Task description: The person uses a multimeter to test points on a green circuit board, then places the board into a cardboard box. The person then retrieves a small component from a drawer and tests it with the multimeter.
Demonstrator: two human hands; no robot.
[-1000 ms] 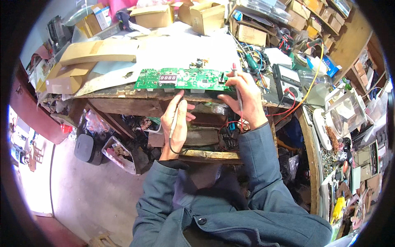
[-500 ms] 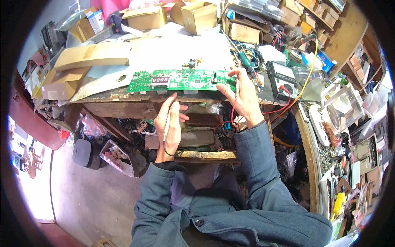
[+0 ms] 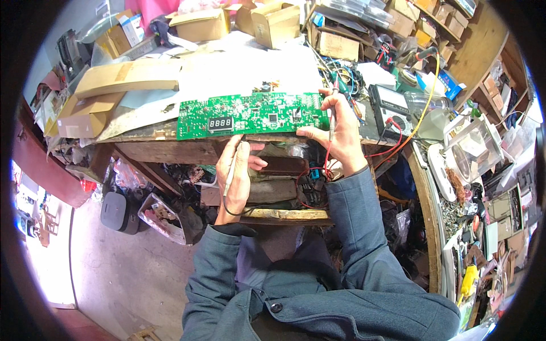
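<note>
1. I see the green circuit board [image 3: 256, 113] tipped further toward my camera than a moment ago: its face looks taller, and the four-digit display [image 3: 220, 124] now reads dark with pale digits instead of reddish. I judge that this leaves the parts on the face easier to inspect.

2. The board is at the front edge of the workbench [image 3: 165, 149], before the white sheet [image 3: 256, 68]. I can't tell from here whether its lower edge rests on the wood.

3. My right hand [image 3: 345, 136] is clamped on the board's right end, thumb along the lower edge, fingers up at the far corner. A red-tipped probe [image 3: 335, 84] stands upright against that hand, tip pointing away from the board, its red lead [image 3: 327, 158] hanging below.

4. My left hand [image 3: 241, 177] is closed lightly around a pale probe [image 3: 230, 181], with a dark lead [image 3: 225, 206] curving past the wrist. The fingers point up at the board's lower edge, touching or just short of it.

5. The hands are apart. The left sleeve [image 3: 213, 256] and right sleeve [image 3: 355, 216] both rise from below, the right forearm reaching further.
</note>
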